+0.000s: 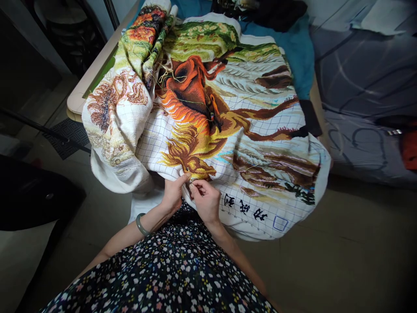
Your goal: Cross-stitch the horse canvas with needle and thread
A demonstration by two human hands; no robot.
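A large cross-stitch cloth [228, 121] is draped over the table edge, showing yellow and red-brown horses on a white ground with blue grid lines. My left hand [172, 191] grips the cloth's near part, thumb on top beside the yellow horse's head [197, 167] and fingers underneath, out of sight. Close against it, my right hand [206, 198] is closed in a pinch at the horse's muzzle. Whatever lies between those fingertips is too small to make out. Loose pale threads [169, 76] lie across the stitching further back.
The cloth's left part is rolled and folded over, its stitched back [114, 108] facing up. Beneath lies a wooden-edged table [75, 101] with a teal cloth [298, 52]. Dark items [276, 15] sit at the back. A grey patterned cover [358, 87] is at the right.
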